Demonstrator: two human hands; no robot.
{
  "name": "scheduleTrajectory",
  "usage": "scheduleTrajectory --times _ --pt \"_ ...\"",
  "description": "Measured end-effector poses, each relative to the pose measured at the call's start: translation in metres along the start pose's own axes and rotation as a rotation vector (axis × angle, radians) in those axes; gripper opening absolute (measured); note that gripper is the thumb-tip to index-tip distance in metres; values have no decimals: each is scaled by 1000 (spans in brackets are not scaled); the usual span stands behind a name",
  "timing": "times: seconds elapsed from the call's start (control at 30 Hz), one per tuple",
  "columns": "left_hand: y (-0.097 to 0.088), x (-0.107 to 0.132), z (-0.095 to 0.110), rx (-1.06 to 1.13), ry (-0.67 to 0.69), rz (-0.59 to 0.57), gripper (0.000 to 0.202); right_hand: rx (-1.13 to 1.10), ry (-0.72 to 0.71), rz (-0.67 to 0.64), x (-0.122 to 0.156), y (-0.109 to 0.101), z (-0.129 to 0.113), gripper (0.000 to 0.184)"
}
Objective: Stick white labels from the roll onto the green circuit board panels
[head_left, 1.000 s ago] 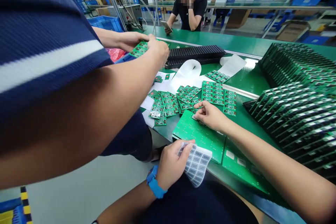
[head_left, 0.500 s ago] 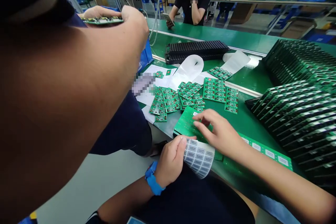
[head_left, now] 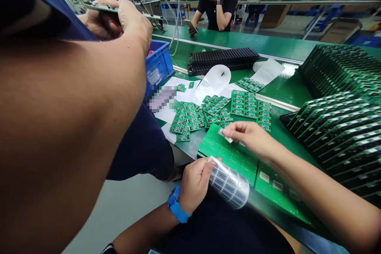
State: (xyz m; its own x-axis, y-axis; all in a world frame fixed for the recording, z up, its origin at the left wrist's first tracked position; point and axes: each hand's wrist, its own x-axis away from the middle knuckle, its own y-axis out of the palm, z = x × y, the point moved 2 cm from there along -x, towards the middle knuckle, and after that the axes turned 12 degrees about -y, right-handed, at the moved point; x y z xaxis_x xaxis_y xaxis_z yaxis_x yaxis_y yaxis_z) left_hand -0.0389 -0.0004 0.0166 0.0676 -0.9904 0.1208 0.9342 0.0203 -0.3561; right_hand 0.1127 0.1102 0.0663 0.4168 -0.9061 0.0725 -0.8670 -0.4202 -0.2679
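Observation:
My left hand (head_left: 195, 182), with a blue wristband, is closed on a curled sheet of small grey labels (head_left: 228, 182) at the table's near edge. My right hand (head_left: 251, 135) pinches a single small label (head_left: 226, 138) just above a large green circuit board (head_left: 229, 152) lying flat in front of me. Beyond the board lie several small green circuit panels (head_left: 220, 111) spread over white paper.
A co-worker's bare arm (head_left: 74, 119) fills the left, their hands holding a board up high. A blue bin (head_left: 159, 65) sits behind it. Racks of upright boards (head_left: 336, 127) stand at right, a black tray (head_left: 222, 57) farther back. Another person sits across the table.
My right hand peeled a label off the sheet and lifted it over the large board. The label sheet curled into a roll. The co-worker raised their board higher, uncovering the blue bin.

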Motion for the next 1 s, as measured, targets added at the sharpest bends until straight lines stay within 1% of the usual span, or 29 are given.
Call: scheduleTrajectory --times 0.03,0.1,0.17,0.23,0.37,0.73,0.9,0.97,1.0 --pt "0 0 0 8 0 -5 32 61 23 38 -11 -4 3 20" --pt "1 0 0 11 0 -3 31 154 69 63 -30 -6 10 18" --pt "1 0 0 8 -6 -5 31 189 102 49 -42 0 14 18" --pt "1 1 -1 2 -13 -10 31 224 132 34 -48 7 16 19" --pt "1 1 0 1 -20 -15 31 286 140 41 -50 17 16 17" --pt "0 0 1 -19 -35 -17 32 279 106 48 -46 16 21 19" --pt "-1 1 1 -40 -40 -14 32 409 21 25 -45 21 23 18" --pt "-1 1 1 -42 -37 -12 32 488 -35 32 -40 23 21 17" --pt "-1 1 1 -42 -35 -11 32 541 -81 50 -37 23 18 13"
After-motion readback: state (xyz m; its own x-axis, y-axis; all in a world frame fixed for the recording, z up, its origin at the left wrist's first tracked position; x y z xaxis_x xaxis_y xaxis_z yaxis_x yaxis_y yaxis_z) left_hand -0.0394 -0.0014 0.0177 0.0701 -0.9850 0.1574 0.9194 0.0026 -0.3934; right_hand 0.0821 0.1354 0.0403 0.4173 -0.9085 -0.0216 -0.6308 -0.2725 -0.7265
